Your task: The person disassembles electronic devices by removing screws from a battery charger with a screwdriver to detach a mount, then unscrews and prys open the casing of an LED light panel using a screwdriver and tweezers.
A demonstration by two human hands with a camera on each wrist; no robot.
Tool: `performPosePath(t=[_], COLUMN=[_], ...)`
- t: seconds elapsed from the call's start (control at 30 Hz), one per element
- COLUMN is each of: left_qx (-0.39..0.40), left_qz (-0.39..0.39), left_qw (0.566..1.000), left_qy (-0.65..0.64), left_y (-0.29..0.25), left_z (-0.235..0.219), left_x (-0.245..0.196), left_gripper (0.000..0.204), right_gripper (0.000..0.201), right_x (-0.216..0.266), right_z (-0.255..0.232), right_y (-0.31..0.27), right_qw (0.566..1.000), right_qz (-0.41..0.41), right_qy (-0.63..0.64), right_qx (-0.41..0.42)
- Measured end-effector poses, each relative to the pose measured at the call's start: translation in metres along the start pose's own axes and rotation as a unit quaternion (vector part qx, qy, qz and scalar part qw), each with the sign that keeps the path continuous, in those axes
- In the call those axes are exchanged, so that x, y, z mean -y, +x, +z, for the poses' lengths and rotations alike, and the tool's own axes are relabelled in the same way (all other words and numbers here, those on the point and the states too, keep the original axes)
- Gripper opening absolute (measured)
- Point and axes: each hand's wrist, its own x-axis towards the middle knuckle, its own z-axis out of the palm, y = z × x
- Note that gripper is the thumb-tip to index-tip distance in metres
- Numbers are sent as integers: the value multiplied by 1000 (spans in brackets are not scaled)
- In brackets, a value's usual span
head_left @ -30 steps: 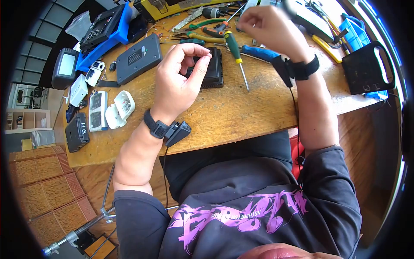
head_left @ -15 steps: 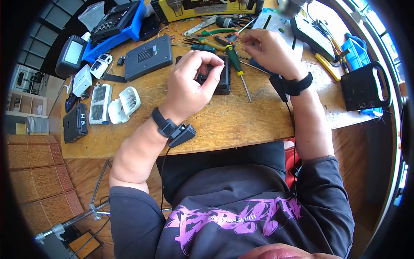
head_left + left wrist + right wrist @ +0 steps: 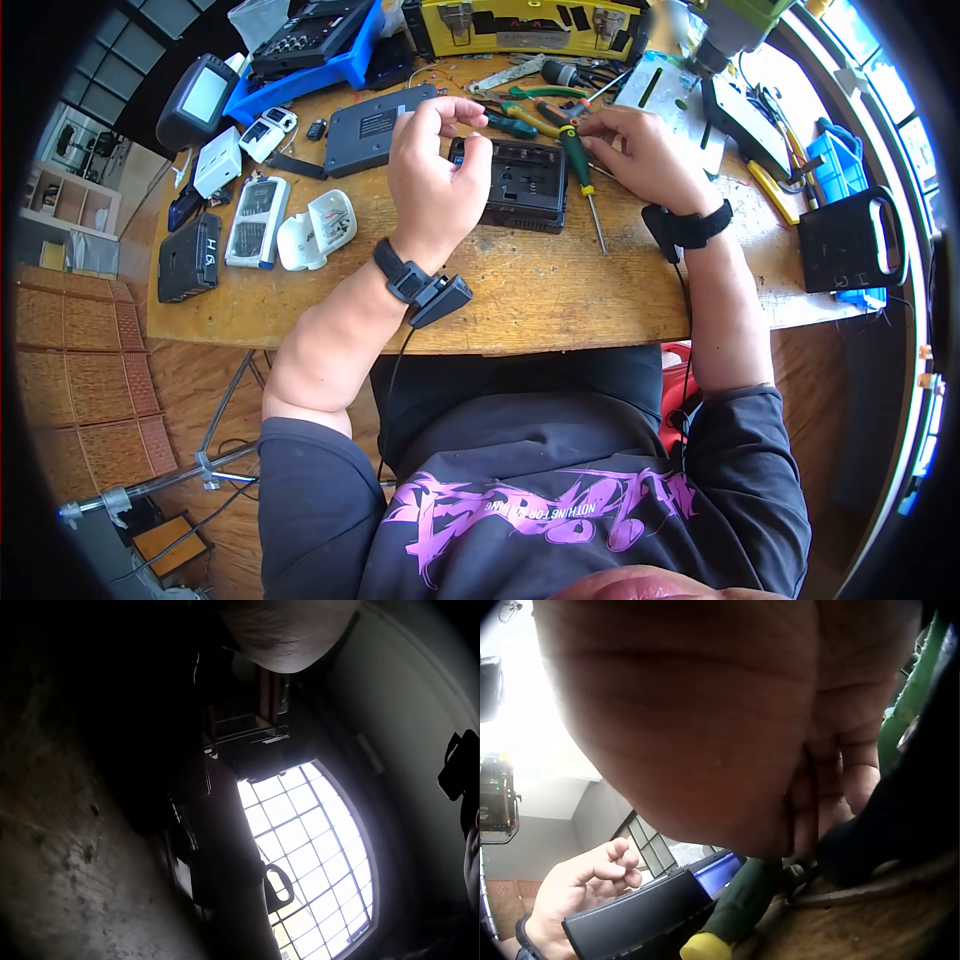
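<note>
In the head view my left hand [image 3: 440,180] hovers at the left side of a black plastic housing [image 3: 535,190] with recesses in its upper face. Its fingers are loosely bent, with a gap between thumb and forefinger. My right hand [image 3: 645,160] has its fingertips right at the handle end of a green and yellow screwdriver [image 3: 577,165], whose shaft points toward me. The right wrist view shows the screwdriver handle [image 3: 742,904] below bent fingers [image 3: 802,832]; I cannot tell whether they grip it. The left wrist view is mostly dark, with skin [image 3: 292,634] at its top.
Behind the hands lie pliers [image 3: 545,93] and other tools. A drill [image 3: 735,35] overhangs a metal plate [image 3: 665,100] at the back right. On the left are a grey flat device [image 3: 375,130], a bit case [image 3: 257,222] and an open white box [image 3: 317,230].
My right hand has come down toward me, to the screwdriver handle. The left thumb and forefinger have parted, and more of the black housing shows. The head view has shifted.
</note>
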Motion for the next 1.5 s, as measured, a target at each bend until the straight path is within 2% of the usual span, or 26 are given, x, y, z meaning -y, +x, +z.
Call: performPosePath(t=[0.1,0.13,0.2,0.27,0.33,0.37,0.43,0.5,0.53,0.6,0.7,0.77,0.8,0.87,1.0,1.07,1.2,1.27,1.3,1.33,1.4,1.43,1.47,1.5], left_qx=[18,38,97,187,241,240,248,275,274,280,272,273,274,273,268,276,259,267,269,291,264,266,257,269], left_qz=[7,32,96,115,142,144,142,125,124,112,120,117,115,119,140,143,140,149,152,116,143,107,140,110], left_qw=[1000,999,990,975,958,957,955,949,949,948,946,946,946,946,945,945,950,946,946,945,952,957,956,957], left_qy=[9,-16,26,27,58,71,78,92,93,103,131,130,129,126,126,104,104,108,102,96,63,50,27,25], left_y=[3,6,7,9,5,1,0,2,2,1,-1,-1,-1,1,3,6,5,8,9,10,15,14,14,12], left_z=[-4,-5,-11,-13,-12,-11,-12,-14,-15,-16,-18,-19,-18,-17,-16,-14,-7,-7,-9,-8,-9,-8,-6,-7], left_x=[-6,-8,-15,-18,-21,-22,-24,-27,-28,-29,-29,-28,-27,-24,-18,-11,4,3,0,-1,-5,-5,2,3], left_gripper=[23,24,28,41,48,59,62,70,70,69,69,68,66,66,61,43,27,26,24,43,20,23,22,22], right_gripper=[23,23,23,24,24,24,24,24,24,26,28,34,34,39,40,40,40,40,33,36,33,31,30,32], right_x=[3,3,0,-2,0,-1,-5,-9,-8,-5,-1,-5,-7,-5,-9,-8,-20,-20,33,23,21,18,18,19], right_z=[-1,0,3,7,9,11,17,18,19,17,14,19,19,15,20,20,25,21,4,9,11,18,17,20], right_y=[0,0,2,3,4,3,4,5,5,4,4,5,3,3,1,-2,-2,0,-1,2,1,7,0,0], right_qw=[1000,1000,1000,1000,999,999,992,990,986,987,993,991,991,1000,999,1000,998,994,980,957,935,909,904,898], right_qz=[15,21,7,-5,-5,-4,-105,-134,-160,-155,-118,-123,-119,-20,-29,-20,-39,-44,91,87,21,-13,-42,-65], right_qy=[-4,-4,4,12,49,48,41,13,-14,0,21,10,12,0,20,20,35,101,174,273,351,414,422,429], right_qx=[10,15,5,-8,-17,-15,-54,-49,-45,-43,-8,-61,-58,-20,-22,-11,-42,-21,-41,-35,-43,-44,-53,-70])
